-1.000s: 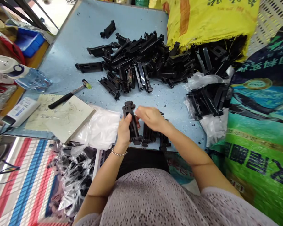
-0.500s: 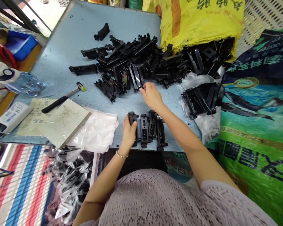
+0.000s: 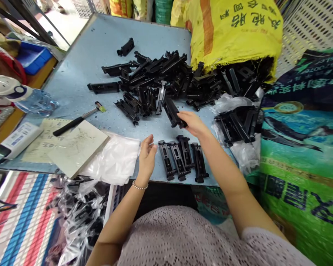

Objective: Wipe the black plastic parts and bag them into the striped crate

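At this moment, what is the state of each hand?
Left hand: open, holding nothing.
Right hand: closed, holding one black part by its near end.

"What do we have along the left of the blue table (image 3: 83, 55)?"

"We can see a clear bottle (image 3: 40, 101) with a white lid, and nearer us a white device (image 3: 20, 138) with a black end."

"And beside that?"

"We have a sheet of handwritten paper (image 3: 34, 153), partly covered by a pale board (image 3: 77, 147). A black-handled hammer (image 3: 69, 125) lies over the paper, its head reaching past it."

"Further out, we spot a blue tray (image 3: 34, 57); low down, red, white and blue striped sheeting (image 3: 30, 207)."

"On our right, we find a printed green-and-blue sack (image 3: 302, 159), with a white perforated basket (image 3: 319, 29) behind it."
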Motion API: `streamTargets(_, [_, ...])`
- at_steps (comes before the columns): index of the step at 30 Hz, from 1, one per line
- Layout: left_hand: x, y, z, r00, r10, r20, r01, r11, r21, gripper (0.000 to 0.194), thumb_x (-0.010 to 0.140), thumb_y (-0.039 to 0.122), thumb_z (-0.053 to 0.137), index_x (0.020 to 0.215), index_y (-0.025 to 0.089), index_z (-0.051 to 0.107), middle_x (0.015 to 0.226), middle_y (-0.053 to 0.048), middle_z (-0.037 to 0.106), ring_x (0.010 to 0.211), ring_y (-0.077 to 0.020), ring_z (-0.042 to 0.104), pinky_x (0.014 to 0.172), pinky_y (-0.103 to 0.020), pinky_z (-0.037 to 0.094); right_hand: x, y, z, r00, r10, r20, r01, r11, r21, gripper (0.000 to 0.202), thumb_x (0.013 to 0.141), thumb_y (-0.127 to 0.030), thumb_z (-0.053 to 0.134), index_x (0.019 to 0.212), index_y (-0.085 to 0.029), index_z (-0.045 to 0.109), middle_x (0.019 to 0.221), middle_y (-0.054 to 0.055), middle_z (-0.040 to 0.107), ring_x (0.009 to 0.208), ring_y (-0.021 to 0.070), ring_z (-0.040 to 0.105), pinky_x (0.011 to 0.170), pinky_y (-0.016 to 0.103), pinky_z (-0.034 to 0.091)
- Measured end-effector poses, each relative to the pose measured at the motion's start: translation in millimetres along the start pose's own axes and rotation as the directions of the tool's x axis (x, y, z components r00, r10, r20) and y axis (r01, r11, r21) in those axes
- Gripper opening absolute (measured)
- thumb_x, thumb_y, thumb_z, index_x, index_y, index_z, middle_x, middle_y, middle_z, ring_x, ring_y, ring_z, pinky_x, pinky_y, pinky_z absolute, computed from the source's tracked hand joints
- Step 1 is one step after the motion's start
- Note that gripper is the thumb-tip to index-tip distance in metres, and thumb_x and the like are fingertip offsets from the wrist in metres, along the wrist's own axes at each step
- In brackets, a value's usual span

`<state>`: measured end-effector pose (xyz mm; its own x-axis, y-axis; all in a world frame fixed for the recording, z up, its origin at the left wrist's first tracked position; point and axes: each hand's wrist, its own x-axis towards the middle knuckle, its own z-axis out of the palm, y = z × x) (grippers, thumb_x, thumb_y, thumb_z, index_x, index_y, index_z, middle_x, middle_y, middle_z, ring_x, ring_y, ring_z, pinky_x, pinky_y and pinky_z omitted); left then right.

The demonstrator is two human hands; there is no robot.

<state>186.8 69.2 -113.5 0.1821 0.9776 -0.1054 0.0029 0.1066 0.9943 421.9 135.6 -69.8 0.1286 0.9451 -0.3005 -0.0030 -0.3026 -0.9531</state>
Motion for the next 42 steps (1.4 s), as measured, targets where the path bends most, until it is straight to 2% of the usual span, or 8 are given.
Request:
streamTargets(5, [6.0,34.6,9.8,0.998,-0.023,0.055,0.045,0.898,-0.437,0.059,0.091,0.061,0.058,0.143,0.036,0.045,0.151,-0.008,0.048,0.136,-0.0253,0.052,0.11,-0.044,0.046,-81.7,2.6,50.0,0.982,-0.117,0.15,0.134,0.986,-0.105,0.031,0.092,-0.045,0.056,0.109,-0.02,0.066,0.089,0.005,0.069,0.08,0.02,0.063,0.07,0.034,0.053])
streamTargets(9, [2.3,51.9,1.6,0.996,-0.093,0.006,0.087,0.895,-0.438,0.055,0.085,0.058,0.069,0.13,0.032,0.051,0.134,-0.007,0.06,0.12,-0.0229,0.062,0.099,-0.038,0.054,-123.1,-9.7,74.4,0.893,-0.393,0.219,0.443,0.68,-0.584,0.034,0.099,-0.038,0.052,0.125,-0.019,0.062,0.11,0.014,0.068,0.105,0.0286,0.061,0.094,0.046,0.049])
streamTargets(15, [-16.6,58.9,-13.6,0.938,-0.315,0.147,0.347,0.865,-0.362,0.052,0.084,0.068,0.06,0.095,0.017,0.063,0.075,-0.006,0.07,0.07,-0.022,0.071,0.059,-0.032,0.059,-100.2,-25.1,76.0,0.819,-0.507,0.267,0.522,0.467,-0.714,0.041,0.105,-0.049,0.036,0.1,-0.019,0.064,0.097,0.012,0.068,0.094,0.0259,0.06,0.082,0.038,0.045])
streamTargets(20, [-22.2,55.6,-13.6,0.938,-0.332,0.095,0.344,0.875,-0.34,0.05,0.082,0.065,0.064,0.096,0.018,0.064,0.072,-0.004,0.07,0.06,-0.0193,0.068,0.05,-0.029,0.054,-73.8,-20.8,81.7,0.902,-0.329,0.278,0.42,0.527,-0.739,0.047,0.106,-0.052,0.028,0.087,-0.022,0.06,0.08,0.005,0.065,0.075,0.0209,0.057,0.067,0.032,0.038])
streamTargets(27, [-14.8,36.5,-19.1,0.957,-0.263,-0.123,0.216,0.929,-0.302,0.048,0.09,0.063,0.054,0.084,0.017,0.065,0.075,-0.004,0.067,0.066,-0.0144,0.064,0.06,-0.026,0.051,-135.1,-1.0,92.0,0.884,-0.107,0.456,0.434,0.55,-0.713,0.039,0.102,-0.05,0.043,0.082,-0.022,0.061,0.075,0.005,0.066,0.064,0.0186,0.056,0.06,0.031,0.031])
streamTargets(32, [-23.3,26.4,-16.5,0.987,-0.132,-0.096,0.11,0.972,-0.205,0.038,0.092,0.057,0.058,0.101,0.021,0.065,0.085,-0.003,0.068,0.075,-0.0155,0.064,0.066,-0.026,0.053,-165.4,22.6,68.0,0.967,-0.189,0.168,0.247,0.565,-0.787,0.049,0.107,-0.042,0.026,0.08,-0.022,0.061,0.073,0.007,0.063,0.069,0.021,0.058,0.067,0.034,0.041])
streamTargets(36, [-29.6,15.7,-16.4,0.945,-0.278,0.172,0.303,0.943,-0.138,0.04,0.092,0.057,0.059,0.108,0.022,0.066,0.09,-0.006,0.07,0.077,-0.0193,0.067,0.058,-0.028,0.053,-177.3,49.5,31.6,0.915,-0.357,-0.188,-0.014,0.437,-0.899,0.044,0.102,-0.048,0.038,0.122,-0.017,0.063,0.123,0.023,0.06,0.117,0.0386,0.053,0.095,0.056,0.045])
streamTargets(42, [-0.5,-10.1,16.4,0.934,-0.329,0.141,0.355,0.899,-0.257,0.048,0.086,0.054,0.069,0.123,0.025,0.061,0.11,-0.005,0.071,0.096,-0.0234,0.071,0.08,-0.035,0.06,-131.8,85.4,2.8,0.925,-0.336,-0.18,-0.046,0.372,-0.927,0.048,0.101,-0.033,0.034,0.139,-0.012,0.055,0.15,0.022,0.041,0.143,0.0426,0.029,0.114,0.064,0.034])
